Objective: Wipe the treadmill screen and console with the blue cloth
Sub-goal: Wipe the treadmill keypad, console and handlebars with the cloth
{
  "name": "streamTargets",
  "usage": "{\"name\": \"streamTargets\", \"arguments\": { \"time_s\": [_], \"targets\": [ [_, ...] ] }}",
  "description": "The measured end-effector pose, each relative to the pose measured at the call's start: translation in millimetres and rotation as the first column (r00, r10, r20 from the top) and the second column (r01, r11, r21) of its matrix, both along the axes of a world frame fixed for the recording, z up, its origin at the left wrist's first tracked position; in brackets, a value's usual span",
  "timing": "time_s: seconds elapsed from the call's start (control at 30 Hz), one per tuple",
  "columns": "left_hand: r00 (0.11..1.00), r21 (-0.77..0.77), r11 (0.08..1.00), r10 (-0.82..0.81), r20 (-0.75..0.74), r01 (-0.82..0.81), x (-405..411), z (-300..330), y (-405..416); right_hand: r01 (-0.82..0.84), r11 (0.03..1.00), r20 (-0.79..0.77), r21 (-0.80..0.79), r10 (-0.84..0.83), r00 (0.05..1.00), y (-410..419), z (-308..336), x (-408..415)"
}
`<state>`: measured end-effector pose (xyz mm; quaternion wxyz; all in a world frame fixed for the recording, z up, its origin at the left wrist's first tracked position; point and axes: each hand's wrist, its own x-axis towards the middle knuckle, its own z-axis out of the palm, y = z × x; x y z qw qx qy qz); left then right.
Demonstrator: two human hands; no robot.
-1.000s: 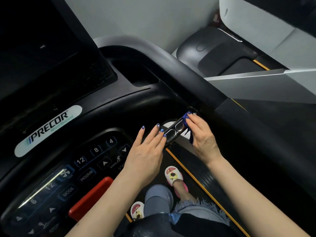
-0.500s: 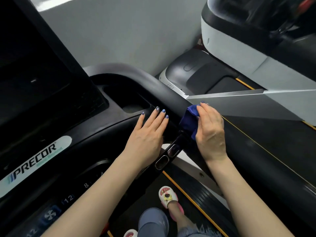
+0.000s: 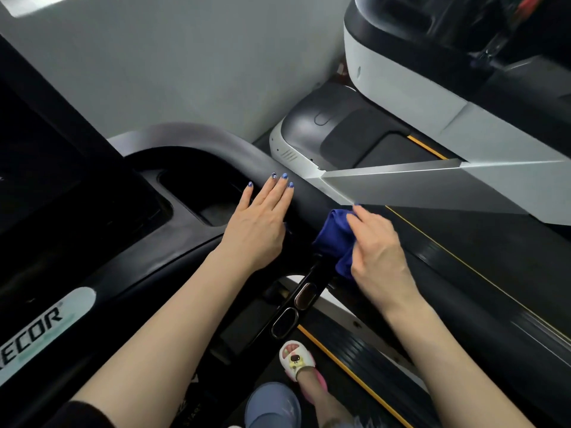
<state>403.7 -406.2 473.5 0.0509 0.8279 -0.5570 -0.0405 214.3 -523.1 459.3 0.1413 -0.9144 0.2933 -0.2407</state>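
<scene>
Treadmill console [image 3: 92, 242] at left with dark screen [image 3: 37, 168], left hand [image 3: 256, 225] flat with fingers straight on black handrail [image 3: 312, 196], blue cloth [image 3: 335, 239] bunched on same rail, gripped by right hand [image 3: 378, 248], slippered foot [image 3: 296, 359] below

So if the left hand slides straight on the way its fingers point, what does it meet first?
Probably nothing solid: the left hand lies flat on the black handrail, fingertips at its far edge; beyond seems open gap before the wall.
</scene>
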Motion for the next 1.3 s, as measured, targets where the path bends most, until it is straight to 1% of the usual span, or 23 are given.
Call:
{"name": "streamTargets", "arguments": {
  "time_s": [0.07,0.13,0.2,0.3,0.37,0.43,0.5,0.53,0.57,0.6,0.67,0.77,0.87,1.03,1.17,1.3],
  "targets": [
    [1.000,0.009,1.000,-0.008,-0.014,0.009,2.0,-1.1,-2.2,0.056,0.998,0.041,-0.031,-0.055,0.998,-5.7,8.1,2.8],
    [0.999,0.019,1.000,-0.020,-0.025,0.021,2.9,-3.3,-3.6,0.083,0.996,0.017,-0.029,-0.083,0.996,-3.1,10.5,6.4],
    [0.999,0.028,0.999,-0.029,-0.036,0.030,3.3,-6.3,-4.3,0.068,0.997,-0.095,-0.021,-0.070,0.993,4.5,7.6,8.2],
    [0.997,0.030,0.999,-0.034,-0.068,0.036,4.2,-10.3,-3.8,0.035,0.998,-0.259,-0.058,-0.049,0.965,12.3,6.1,6.5],
    [0.994,0.023,0.999,-0.037,-0.105,0.039,4.8,-12.4,-3.0,-0.022,0.999,-0.298,-0.026,0.013,0.955,11.1,7.0,3.8],
    [0.990,0.015,0.999,-0.038,-0.133,0.040,4.5,-14.1,-2.5,-0.137,0.989,-0.313,0.059,0.149,0.938,4.7,5.7,-2.2],
    [0.988,0.006,0.999,-0.037,-0.151,0.038,4.5,-15.6,-2.5,-0.218,0.962,-0.371,0.164,0.265,0.890,-6.3,7.6,-8.3],
    [0.986,0.002,0.999,-0.038,-0.162,0.039,5.2,-16.5,-2.4,-0.244,0.956,-0.415,0.160,0.289,0.863,-11.4,8.7,-10.0],
    [0.985,-0.001,0.999,-0.041,-0.170,0.042,6.0,-17.3,-2.2,-0.253,0.962,-0.453,0.105,0.273,0.849,-14.1,8.8,-10.3],
    [0.983,-0.007,0.999,-0.044,-0.176,0.044,6.8,-18.6,-1.9,-0.239,0.971,-0.495,0.032,0.223,0.840,-13.2,7.9,-8.4],
    [0.982,-0.024,0.999,-0.048,-0.185,0.045,7.5,-20.9,-1.5,-0.121,0.990,-0.536,-0.068,0.066,0.842,-2.2,2.6,2.6],
    [0.981,-0.030,0.999,-0.049,-0.189,0.044,7.4,-23.8,-0.9,0.000,0.987,-0.478,-0.163,-0.079,0.875,21.0,-9.3,27.2],
    [0.981,-0.040,0.998,-0.055,-0.186,0.048,8.8,-24.8,-0.3,0.067,0.968,-0.469,-0.241,-0.177,0.865,30.9,-14.0,36.7],
    [0.983,-0.016,0.998,-0.054,-0.173,0.052,8.4,-24.7,0.8,0.069,0.947,-0.475,-0.315,-0.220,0.852,35.2,-13.5,24.4],
    [0.985,-0.039,0.998,-0.064,-0.158,0.059,9.0,-26.3,0.2,0.099,0.956,-0.481,-0.277,-0.227,0.847,34.9,-12.4,48.9],
    [0.991,-0.029,0.998,-0.060,-0.123,0.057,8.3,-27.4,1.9,0.058,0.946,-0.463,-0.317,-0.208,0.861,33.4,-14.5,30.3]
  ]
}}
